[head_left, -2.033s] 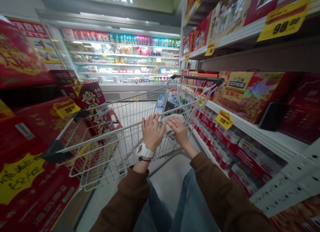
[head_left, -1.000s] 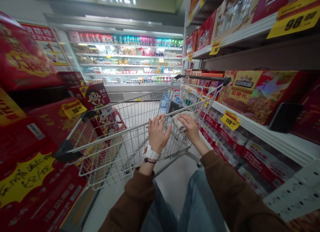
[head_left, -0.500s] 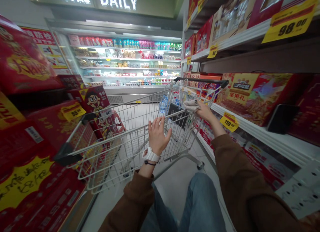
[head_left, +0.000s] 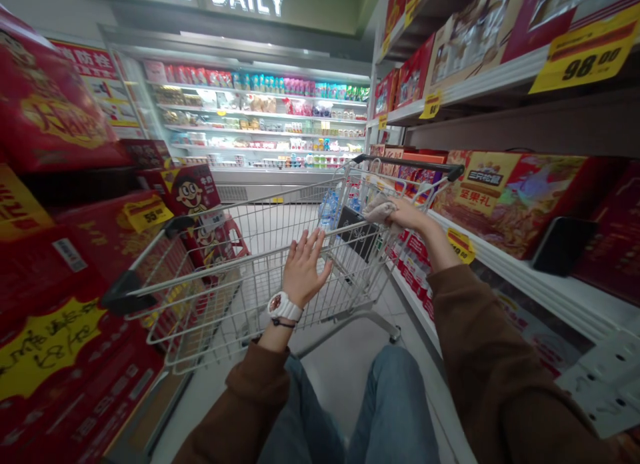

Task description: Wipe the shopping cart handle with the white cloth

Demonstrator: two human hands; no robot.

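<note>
A wire shopping cart (head_left: 220,272) stands crosswise in front of my knees, its black handle (head_left: 407,163) toward the right. My right hand (head_left: 406,214) is closed around a greyish-white cloth (head_left: 380,211), which lies against the cart's upper rim near the handle end. Fingers stretched out and spread, my left hand (head_left: 304,271) is at the near side of the cart, by its top rail. Whether its palm touches the wire cannot be made out. A white watch (head_left: 284,307) and a dark band are on the left wrist.
Shelves on the right hold red gift boxes (head_left: 510,197) and a dark phone-like object (head_left: 563,245). Stacked red cartons (head_left: 90,244) border the left side. Behind the cart are bottled water packs (head_left: 329,209) and a lit refrigerated display (head_left: 265,124). A cart wheel (head_left: 395,334) rests on the floor.
My left hand has shifted a little left along the cart's near side. The cloth in my right hand has moved slightly left and looks more bunched. The view has shifted slightly.
</note>
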